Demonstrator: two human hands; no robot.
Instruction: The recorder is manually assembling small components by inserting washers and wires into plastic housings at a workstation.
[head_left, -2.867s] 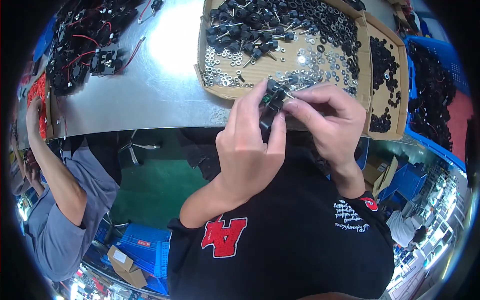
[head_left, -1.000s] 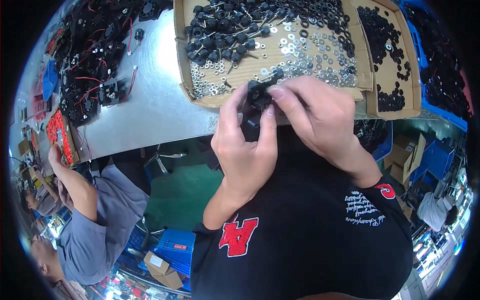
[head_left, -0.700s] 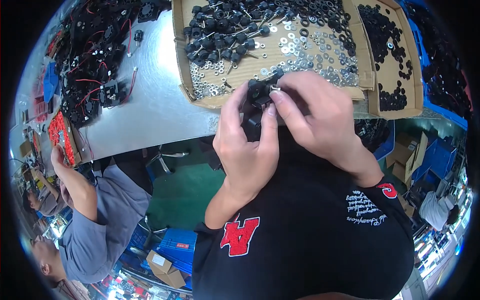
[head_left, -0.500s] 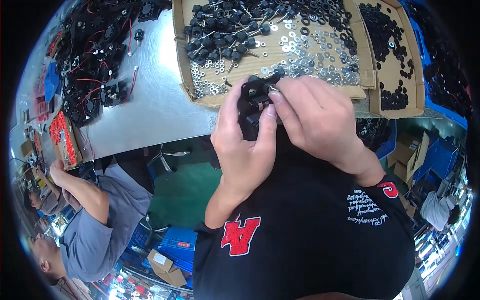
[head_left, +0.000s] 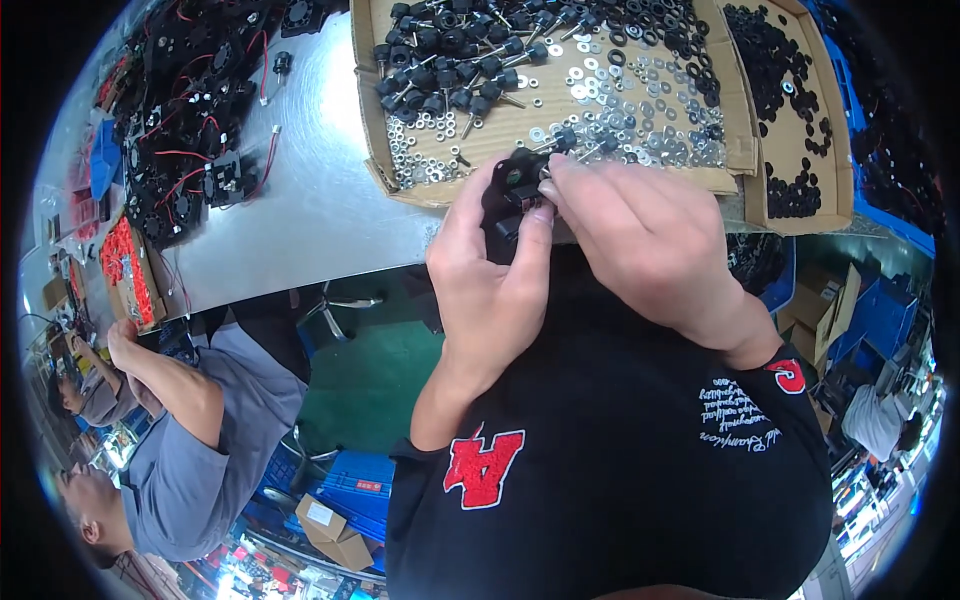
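My left hand (head_left: pixel 490 300) is closed around a black plastic housing (head_left: pixel 516 180), with the thumb on its near side and the fingers along its left. The housing has rounded openings and is held just over the near edge of a cardboard tray. My right hand (head_left: pixel 655 245) pinches at the housing's right side, thumb and forefinger together. Something small and silvery shows at those fingertips, but its kind is mostly hidden. Just beyond the fingers lie black knobs with metal shafts (head_left: pixel 566 139).
The cardboard tray (head_left: pixel 375 150) holds black knobs, washers, nuts and black rings. A second tray (head_left: pixel 838 190) with small black parts stands at right. Black fan assemblies (head_left: pixel 225 180) with red wires cover the table's left. A co-worker (head_left: pixel 215 430) sits at left near a box of red parts (head_left: pixel 128 270).
My right hand has turned slightly and its wrist has moved a little right, fingertips staying at the housing. My left hand keeps hold of the housing, which has tilted slightly.
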